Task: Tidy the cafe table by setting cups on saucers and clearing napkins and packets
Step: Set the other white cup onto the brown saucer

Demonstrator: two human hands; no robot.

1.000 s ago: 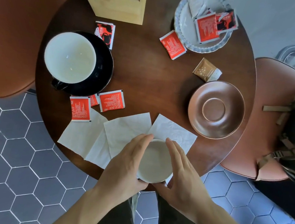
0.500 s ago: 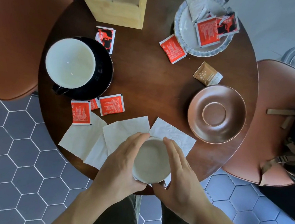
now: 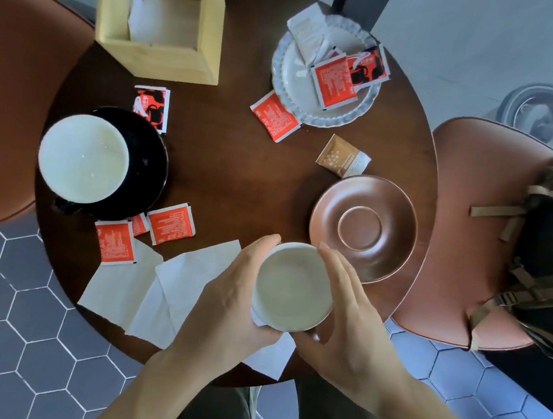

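A small white cup (image 3: 291, 287) is held between both hands above the near edge of the round dark table (image 3: 231, 172). My left hand (image 3: 227, 302) wraps its left side and my right hand (image 3: 349, 319) cups its right side. An empty copper saucer (image 3: 363, 228) lies just right of the cup. White napkins (image 3: 148, 285) are spread under and left of the hands. Red packets (image 3: 170, 223) lie by a black saucer (image 3: 151, 171) that carries a large white cup (image 3: 84, 159). Another red packet (image 3: 275, 117) and a brown packet (image 3: 341, 156) lie mid-table.
A wooden box (image 3: 161, 25) with napkins stands at the back. A white scalloped plate (image 3: 323, 79) holds several packets. Brown chairs flank the table, the right chair (image 3: 466, 246) bearing a dark bag (image 3: 551, 260). A printed packet (image 3: 150, 106) lies behind the black saucer.
Both hands have lifted the small cup off the napkins and carried it up and to the right, closer to the copper saucer.
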